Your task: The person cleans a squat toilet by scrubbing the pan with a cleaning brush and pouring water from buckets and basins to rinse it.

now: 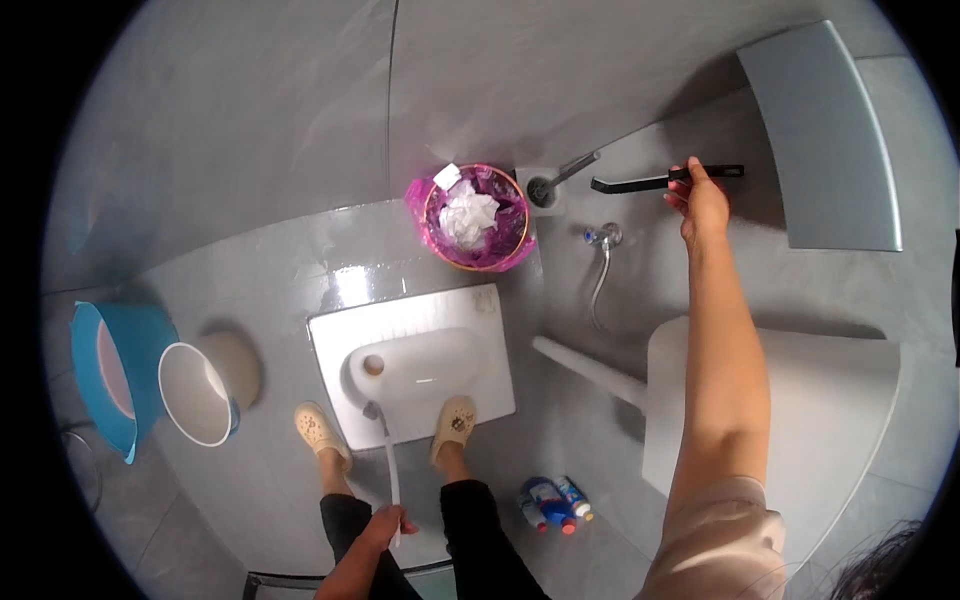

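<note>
My left hand [388, 525] is closed around the pale handle of a toilet brush [391, 460]. The brush's grey head rests over the near edge of the bowl in the white squat toilet [495, 380]. Out to the right, my right hand [703, 200] grips a long, slim black tool [635, 185] near its middle. One end of that tool is bent and the other has a slot; it is held level before the grey wall. Below it are a tap valve [604, 236] and its hose.
A bin [525, 245] lined with pink plastic holds crumpled tissue, beside a brush holder [543, 192]. A white cistern [800, 400] and a grey box [830, 150] are on the right wall. Several bottles [555, 500] stand near my foot. A white bucket [215, 385] and blue tub [140, 350] stand left.
</note>
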The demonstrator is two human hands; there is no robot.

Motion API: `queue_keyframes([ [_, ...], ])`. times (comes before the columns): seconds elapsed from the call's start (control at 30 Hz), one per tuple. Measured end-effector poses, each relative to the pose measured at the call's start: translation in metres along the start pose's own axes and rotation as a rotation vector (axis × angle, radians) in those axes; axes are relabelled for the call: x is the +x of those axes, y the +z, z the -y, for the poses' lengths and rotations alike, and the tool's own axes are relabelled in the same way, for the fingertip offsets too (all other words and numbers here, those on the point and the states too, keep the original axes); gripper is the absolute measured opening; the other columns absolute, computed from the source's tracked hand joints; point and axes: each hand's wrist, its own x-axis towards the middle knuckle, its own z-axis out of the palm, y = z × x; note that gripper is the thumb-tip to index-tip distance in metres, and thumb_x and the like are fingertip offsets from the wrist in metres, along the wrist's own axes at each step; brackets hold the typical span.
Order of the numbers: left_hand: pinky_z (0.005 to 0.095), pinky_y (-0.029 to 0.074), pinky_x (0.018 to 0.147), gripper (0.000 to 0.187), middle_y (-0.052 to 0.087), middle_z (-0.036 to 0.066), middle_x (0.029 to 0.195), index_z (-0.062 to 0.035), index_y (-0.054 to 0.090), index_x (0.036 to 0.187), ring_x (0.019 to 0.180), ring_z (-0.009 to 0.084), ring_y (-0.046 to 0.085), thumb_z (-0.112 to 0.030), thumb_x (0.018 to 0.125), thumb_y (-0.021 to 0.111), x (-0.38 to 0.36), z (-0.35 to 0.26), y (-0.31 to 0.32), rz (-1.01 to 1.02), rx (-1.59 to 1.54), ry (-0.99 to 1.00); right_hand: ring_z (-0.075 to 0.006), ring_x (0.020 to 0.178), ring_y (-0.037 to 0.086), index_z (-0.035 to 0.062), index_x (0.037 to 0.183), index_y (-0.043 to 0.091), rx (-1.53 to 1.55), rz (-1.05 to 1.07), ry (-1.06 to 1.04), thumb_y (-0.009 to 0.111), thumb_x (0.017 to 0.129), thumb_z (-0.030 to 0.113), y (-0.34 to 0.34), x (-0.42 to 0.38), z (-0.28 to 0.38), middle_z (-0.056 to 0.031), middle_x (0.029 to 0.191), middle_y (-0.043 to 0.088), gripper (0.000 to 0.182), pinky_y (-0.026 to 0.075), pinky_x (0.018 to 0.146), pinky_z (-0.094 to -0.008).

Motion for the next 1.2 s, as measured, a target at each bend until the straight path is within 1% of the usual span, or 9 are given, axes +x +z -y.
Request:
queue_keyframes([
  [0.1, 0.0352, 0.051, 0.058, 0.024, 0.052, 0.016, 0.06, 0.0051, 0.05, 0.067, 0.054, 0.0273, 0.056, -0.013, 0.079, 0.038, -0.002, -0.013, 0.009, -0.049, -0.019, -0.016, -0.0091, 0.049, 0.048, 0.0052, 0.073, 0.054, -0.154, 0.012, -0.051, 0.054, 0.081, 0.02, -0.007, -0.035, -0.038, -0.004, 0.067, 0.057, 0.016, 0.041, 0.045, -0.0231],
  [0.17, 0.0347, 0.051, 0.057, 0.024, 0.051, 0.015, 0.06, 0.0041, 0.049, 0.066, 0.054, 0.0265, 0.056, -0.014, 0.078, 0.039, 0.003, -0.015, 0.01, -0.046, -0.033, -0.027, -0.0098, 0.046, 0.046, 0.0039, 0.073, 0.054, -0.591, 0.073, -0.164, 0.053, 0.08, 0.016, -0.025, -0.055, -0.093, -0.0038, 0.062, 0.053, 0.014, 0.038, 0.041, -0.0236],
  [0.23, 0.0346, 0.05, 0.058, 0.024, 0.051, 0.015, 0.059, 0.0037, 0.05, 0.067, 0.055, 0.0261, 0.056, -0.015, 0.078, 0.038, 0.006, -0.02, 0.011, -0.054, -0.013, -0.054, -0.0102, 0.044, 0.045, 0.0033, 0.076, 0.053, -0.204, 0.07, -0.019, 0.053, 0.081, 0.014, -0.027, -0.106, -0.135, -0.0035, 0.059, 0.051, 0.012, 0.036, 0.036, -0.0247],
  [0.4, 0.0319, 0.049, 0.06, 0.021, 0.052, 0.012, 0.06, 0.003, 0.05, 0.073, 0.058, 0.0235, 0.056, -0.015, 0.079, 0.04, 0.037, -0.014, -0.003, 0.028, 0.039, -0.006, -0.0123, 0.044, 0.049, 0.0035, 0.088, 0.054, -0.135, 0.0, 0.275, 0.05, 0.082, 0.015, -0.092, -0.152, -0.288, -0.0054, 0.061, 0.053, 0.013, 0.04, 0.038, -0.0247],
  [0.6, 0.028, 0.044, 0.056, 0.02, 0.053, 0.009, 0.06, 0.0008, 0.048, 0.084, 0.057, 0.0186, 0.054, -0.018, 0.084, 0.042, 0.071, -0.025, 0.019, -0.054, 0.053, -0.03, -0.0186, 0.065, 0.056, 0.0015, 0.103, 0.05, 0.054, 0.009, 0.646, 0.049, 0.081, 0.024, -0.134, -0.176, -0.418, -0.0097, 0.078, 0.057, 0.032, 0.047, 0.058, -0.0323],
  [0.8, 0.0318, 0.047, 0.066, 0.021, 0.05, 0.01, 0.058, 0.0033, 0.044, 0.089, 0.06, 0.0218, 0.055, -0.015, 0.086, 0.035, 0.106, -0.031, 0.018, 0.009, 0.231, -0.066, -0.0179, 0.075, 0.053, 0.001, 0.113, 0.047, 0.161, -0.105, 0.654, 0.05, 0.082, 0.021, -0.154, -0.181, -0.494, -0.0092, 0.099, 0.053, 0.037, 0.047, 0.063, -0.0314],
  [1.03, 0.0331, 0.045, 0.071, 0.022, 0.05, 0.011, 0.057, 0.0032, 0.042, 0.092, 0.065, 0.0233, 0.055, -0.015, 0.086, 0.031, 0.11, -0.062, 0.034, 0.039, 0.123, -0.163, -0.0173, 0.074, 0.054, 0.01, 0.114, 0.049, 0.261, -0.182, 0.663, 0.051, 0.082, 0.016, -0.196, -0.194, -0.568, -0.0055, 0.097, 0.054, 0.032, 0.047, 0.061, -0.0324],
  [1.13, 0.0316, 0.045, 0.072, 0.024, 0.051, 0.011, 0.06, 0.0041, 0.043, 0.094, 0.066, 0.0206, 0.055, -0.016, 0.086, 0.031, 0.108, -0.064, 0.027, 0.031, 0.174, -0.214, -0.0191, 0.071, 0.055, 0.0122, 0.107, 0.05, -0.016, -0.273, 0.801, 0.051, 0.082, 0.016, -0.226, -0.205, -0.604, -0.0052, 0.09, 0.057, 0.026, 0.046, 0.064, -0.0362],
  [1.2, 0.0338, 0.044, 0.071, 0.023, 0.051, 0.011, 0.059, 0.0036, 0.042, 0.093, 0.066, 0.0232, 0.055, -0.014, 0.085, 0.03, 0.108, -0.071, 0.03, 0.011, 0.166, -0.227, -0.02, 0.066, 0.055, 0.0108, 0.101, 0.051, -0.655, -0.158, 0.75, 0.048, 0.083, 0.015, -0.232, -0.205, -0.616, -0.0069, 0.087, 0.058, 0.019, 0.046, 0.059, -0.0395],
])
